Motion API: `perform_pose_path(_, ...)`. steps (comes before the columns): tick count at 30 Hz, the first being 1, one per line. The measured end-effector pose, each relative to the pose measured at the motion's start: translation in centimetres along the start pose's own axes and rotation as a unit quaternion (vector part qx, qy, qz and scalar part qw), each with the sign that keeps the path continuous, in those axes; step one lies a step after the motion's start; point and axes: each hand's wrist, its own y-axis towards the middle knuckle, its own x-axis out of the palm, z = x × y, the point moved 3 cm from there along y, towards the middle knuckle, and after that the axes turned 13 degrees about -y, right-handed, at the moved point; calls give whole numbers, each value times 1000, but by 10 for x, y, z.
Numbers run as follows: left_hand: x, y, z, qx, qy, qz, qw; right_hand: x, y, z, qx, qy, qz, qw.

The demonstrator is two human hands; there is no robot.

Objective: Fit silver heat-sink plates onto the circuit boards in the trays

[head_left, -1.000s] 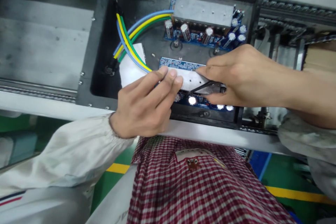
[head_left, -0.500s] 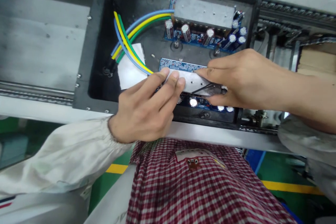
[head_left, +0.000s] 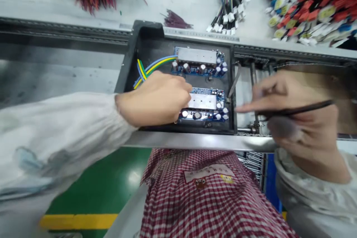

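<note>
A black open case (head_left: 128,67) lies on the line in front of me. Inside are two blue circuit boards, a far board (head_left: 198,61) and a near board (head_left: 205,105), each with a silver heat sink and capacitors. My left hand (head_left: 156,98) rests on the left end of the near board, its fingers curled down over it. Blue, yellow and green wires (head_left: 150,67) run from the case's left side to the far board. My right hand (head_left: 290,113), blurred, is outside the case to the right, pinched on thin black tweezers (head_left: 295,111).
Bundles of coloured wires (head_left: 306,3) and white-plug harnesses (head_left: 228,3) lie on the white bench behind the case. A metal conveyor rail (head_left: 195,142) runs along the near edge. My red checked apron (head_left: 206,193) fills the bottom middle.
My right hand has pulled away from the near board to the right, out of the case, taking the tweezers along. My head has drawn back, so the bench behind shows. My left hand stays on the board.
</note>
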Motion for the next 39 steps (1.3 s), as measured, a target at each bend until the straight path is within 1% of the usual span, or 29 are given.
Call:
perform_pose_path(3, -6, 20, -17, 15, -99, -23, 995, 5, -24, -8, 20, 26, 45, 998)
perform_pose_path(5, -5, 33, -26, 28, -148, -39, 988, 5, -34, -11, 44, 30, 84, 995)
perform_pose_path(6, -4, 38, -29, 31, -164, -50, 985, 5, -37, -12, 57, 24, 92, 994)
perform_pose_path(8, -2, 47, -33, 29, -182, -69, 980, 9, -39, -13, 86, 2, 81, 993)
perform_pose_path(11, -1, 50, -35, 16, -191, -83, 978, 21, -40, -16, 117, -48, 41, 991)
perform_pose_path(13, 0, 48, -35, 26, -207, -70, 976, 32, -39, -21, 100, -76, 37, 991)
perform_pose_path(15, 2, 45, -36, 48, -224, -53, 972, 43, -38, -26, 55, -99, 42, 993)
perform_pose_path(17, 6, 42, -39, 55, -233, -50, 970, 55, -37, -30, 19, -142, 39, 989)
perform_pose_path(20, 13, 39, -44, 45, -225, -66, 971, 68, -35, -30, 20, -206, 29, 978)
perform_pose_path(22, 15, 37, -45, 48, -214, -67, 973, 73, -35, -28, 27, -210, 38, 977)
perform_pose_path(24, 15, 36, -44, 58, -206, -58, 975, 76, -35, -26, 19, -210, 44, 977)
perform_pose_path(30, 13, 40, -36, 73, -195, -1, 978, 83, -35, -21, -23, -222, 67, 972)
perform_pose_path(34, 18, 44, -28, 124, -178, 21, 976, 87, -32, -21, -36, -233, 84, 968)
perform_pose_path(39, 29, 45, -27, 178, -137, 65, 972, 91, -29, -25, -55, -261, 118, 956)
